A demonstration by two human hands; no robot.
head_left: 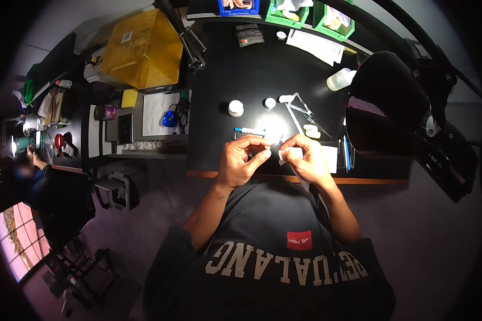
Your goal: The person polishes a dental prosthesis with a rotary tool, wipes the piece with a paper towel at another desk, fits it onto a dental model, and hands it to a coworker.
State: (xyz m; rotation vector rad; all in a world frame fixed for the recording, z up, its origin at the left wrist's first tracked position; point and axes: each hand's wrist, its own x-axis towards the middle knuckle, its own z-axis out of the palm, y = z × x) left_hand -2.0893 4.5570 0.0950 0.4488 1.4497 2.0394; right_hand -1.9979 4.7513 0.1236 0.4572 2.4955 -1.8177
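Note:
Both hands are raised side by side over the front edge of the black desk (pixel 214 107). My left hand (pixel 246 162) is closed in a pinch, thumb against fingertips; whatever it grips is too small to make out. Just to its right, my right hand (pixel 305 159) pinches a small white tissue (pixel 283 156). A blue-tipped syringe (pixel 250 131) lies just beyond my left hand. Farther back stand a white bottle (pixel 235 108) and a small round white container (pixel 269 103). Beyond my right hand are tweezers (pixel 317 124) and yellow-green pieces (pixel 311 131).
A dark lamp head (pixel 385 107) hangs at the right, near a translucent bottle (pixel 340 79). Green bins (pixel 288 18) line the back shelf. An amber box (pixel 139 51) stands at the upper left. Another person (pixel 64 198) sits at the far left.

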